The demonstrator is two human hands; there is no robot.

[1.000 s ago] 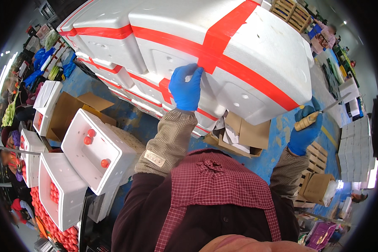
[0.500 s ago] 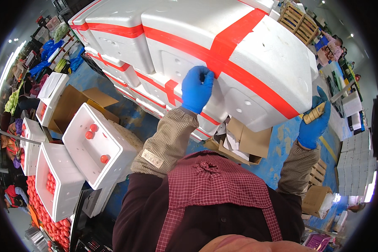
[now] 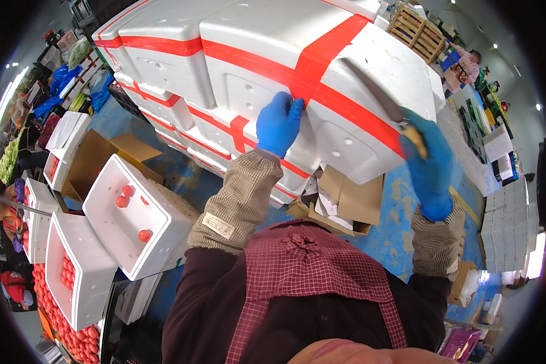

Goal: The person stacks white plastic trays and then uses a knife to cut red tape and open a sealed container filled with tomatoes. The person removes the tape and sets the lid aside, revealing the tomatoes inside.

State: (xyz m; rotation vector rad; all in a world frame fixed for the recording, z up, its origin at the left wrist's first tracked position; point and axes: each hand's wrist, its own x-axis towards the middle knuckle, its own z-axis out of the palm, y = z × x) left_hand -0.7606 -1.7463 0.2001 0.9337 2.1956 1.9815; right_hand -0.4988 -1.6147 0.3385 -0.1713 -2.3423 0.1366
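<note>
My left hand, in a blue glove, has its fingertips closed at the lower end of the vertical red tape, where it crosses the band on a white foam box. To its right, my blue-gloved right hand, blurred by motion, grips a knife by its tan handle. The long blade points up and left over the box's top and front edge; whether it touches is unclear. The box sits in the upper tier of stacked, taped foam boxes.
At left are open foam boxes with tomatoes and a large heap of tomatoes. Cardboard boxes lie on the blue floor. A wooden pallet and a person are at upper right; other people work at left.
My right hand has swung up and left from beside the box's right end, bringing the blade over the box. My left hand stays at the tape crossing.
</note>
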